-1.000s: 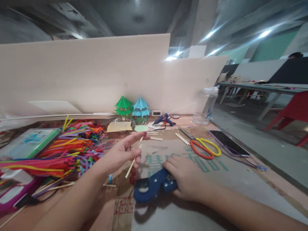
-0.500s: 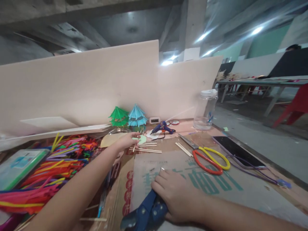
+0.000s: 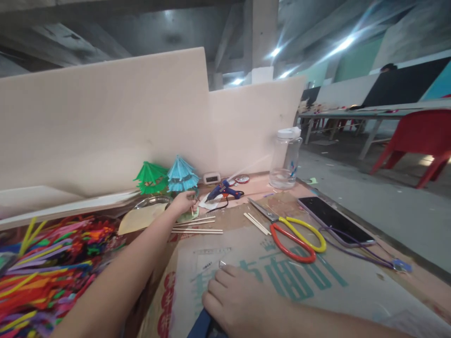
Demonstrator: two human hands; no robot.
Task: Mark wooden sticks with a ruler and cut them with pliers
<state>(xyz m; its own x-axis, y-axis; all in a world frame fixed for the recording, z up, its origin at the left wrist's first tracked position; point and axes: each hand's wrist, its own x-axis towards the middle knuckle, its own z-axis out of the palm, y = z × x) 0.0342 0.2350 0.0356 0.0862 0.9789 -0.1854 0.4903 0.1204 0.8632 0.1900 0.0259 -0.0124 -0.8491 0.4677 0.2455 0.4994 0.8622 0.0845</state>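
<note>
My left hand [image 3: 183, 203] reaches over the far part of the table, its fingers pinched on a short, thin wooden stick [image 3: 192, 209]. Beneath it lies a light green piece [image 3: 188, 216], partly covered by the hand. Two wooden-stick pairs [image 3: 197, 231] lie just nearer to me. A blue hand cutter [image 3: 201, 325] is wrapped in my right hand [image 3: 236, 295], low over the printed sheet; most of the tool is hidden or out of frame. A small metal loop [image 3: 221, 264] shows beyond the right fingers.
Scissors [image 3: 296, 241], more sticks [image 3: 256, 224] and a phone [image 3: 334, 220] lie to the right. A glue gun [image 3: 221, 189], a water bottle [image 3: 285, 159], and green [image 3: 151, 177] and blue [image 3: 182, 173] paper-umbrella models stand along the board. Colourful pipe cleaners [image 3: 52, 267] heap at left.
The view has swung right, so things sit further left in it. My left hand has moved slightly toward the blue model. The right hand's cutter has sunk mostly below the frame edge.
</note>
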